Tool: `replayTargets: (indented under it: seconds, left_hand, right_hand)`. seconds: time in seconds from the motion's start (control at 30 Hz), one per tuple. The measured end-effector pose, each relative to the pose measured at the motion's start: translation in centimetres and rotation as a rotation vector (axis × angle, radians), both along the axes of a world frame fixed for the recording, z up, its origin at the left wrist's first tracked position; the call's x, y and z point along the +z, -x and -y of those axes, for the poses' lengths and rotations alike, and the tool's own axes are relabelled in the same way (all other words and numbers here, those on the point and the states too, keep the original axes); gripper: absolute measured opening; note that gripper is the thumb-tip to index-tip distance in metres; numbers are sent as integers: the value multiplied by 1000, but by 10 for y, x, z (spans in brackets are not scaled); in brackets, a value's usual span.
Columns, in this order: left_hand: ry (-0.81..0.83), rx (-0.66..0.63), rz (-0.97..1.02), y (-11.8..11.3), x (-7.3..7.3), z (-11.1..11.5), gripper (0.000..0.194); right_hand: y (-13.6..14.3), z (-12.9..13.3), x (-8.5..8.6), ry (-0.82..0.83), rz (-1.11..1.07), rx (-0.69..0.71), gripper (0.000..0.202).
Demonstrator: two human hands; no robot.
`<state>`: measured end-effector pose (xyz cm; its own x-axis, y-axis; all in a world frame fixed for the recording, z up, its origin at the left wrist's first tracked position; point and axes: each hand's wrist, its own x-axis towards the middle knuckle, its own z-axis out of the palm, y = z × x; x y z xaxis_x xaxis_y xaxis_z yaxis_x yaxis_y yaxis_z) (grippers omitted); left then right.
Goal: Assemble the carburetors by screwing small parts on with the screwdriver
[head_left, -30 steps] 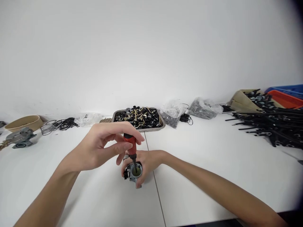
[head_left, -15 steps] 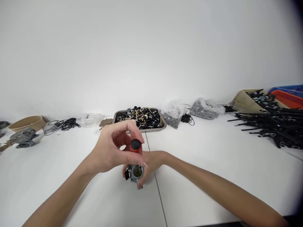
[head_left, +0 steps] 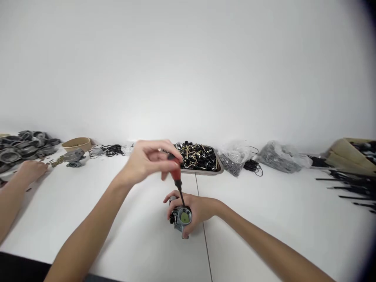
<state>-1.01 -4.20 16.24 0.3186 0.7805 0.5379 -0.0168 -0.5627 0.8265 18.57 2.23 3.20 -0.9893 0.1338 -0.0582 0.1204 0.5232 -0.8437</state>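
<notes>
My left hand [head_left: 149, 160] pinches a screwdriver [head_left: 176, 175] by its red and black handle, thumb and fingers around it. The dark shaft slants down, and its tip is at the far rim of a small metal carburetor [head_left: 185, 218]; whether it touches is hard to tell. My right hand [head_left: 199, 211] grips the carburetor on the white table from its right side and back. Its round bore faces up with a yellow-green disc inside, and a black knob sticks out on the left.
At the back lie a metal tray [head_left: 221, 169] of small black and brass parts, bags of screws [head_left: 233, 160] and black rubber rings [head_left: 113, 150]. Left, a co-worker's hand [head_left: 32, 172] is near grey castings [head_left: 26, 147], a tan bowl [head_left: 76, 144] and another carburetor [head_left: 74, 157]. Black rods [head_left: 352, 188] lie right.
My view has swung left, bringing the co-worker's hand and grey castings in. My left hand has raised the screwdriver, which now leans with its shaft showing. My right hand keeps the carburetor.
</notes>
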Motion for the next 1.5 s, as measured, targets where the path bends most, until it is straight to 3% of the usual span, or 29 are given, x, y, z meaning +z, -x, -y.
replayTargets:
  seconds: [0.1,0.17,0.27,0.33,0.4,0.5,0.67,0.77,0.83,0.97,1.13,1.3,1.4,1.5]
  left_hand:
    - [-137,215,186,24,7,-1,10]
    - [-114,266,234,30,-6,-4,14]
    - [109,168,290,26,-50,-17,18]
    - [266,82,331,20,-86,-27,23]
    - [374,81,410,17,-116,-36,28]
    - [415,118,491,16,-141,-40,34]
    - [432,100,448,17,-150,-36,40]
    - [441,114,317,16,-155,-37,44]
    - [445,132,214,15,-159,-39,44]
    - [470,153,56,12,-167,-41,44]
    - [429,155,-90,7,-168,-40,40]
    - [365,216,-195,14,-165,-43,32]
    - [302,288,-301,24,-167,-46,24]
    - [241,348,-419,31,-172,-49,17]
  right_hand:
    - [-1,-2,-1,36,9,18,61]
    - [-3,-4,1,66,8,3,74]
    - [-5,-8,5,199,-97,-91,92]
    - [-4,-8,5,308,-204,-206,79]
    - [-1,-7,1,342,-260,-363,59]
    - [8,0,-12,315,-274,-586,52]
    - [22,8,-35,405,-291,-828,55]
    - [25,7,-39,397,-320,-958,51]
    - [25,4,-37,369,-369,-975,51]
    - [24,-8,-27,245,-403,-850,45]
    - [16,-4,-5,-30,-238,-710,35]
    - [-2,41,26,-393,92,-715,36]
    - [-10,70,38,-550,171,-607,39]
    - [-13,86,38,-667,209,-488,34]
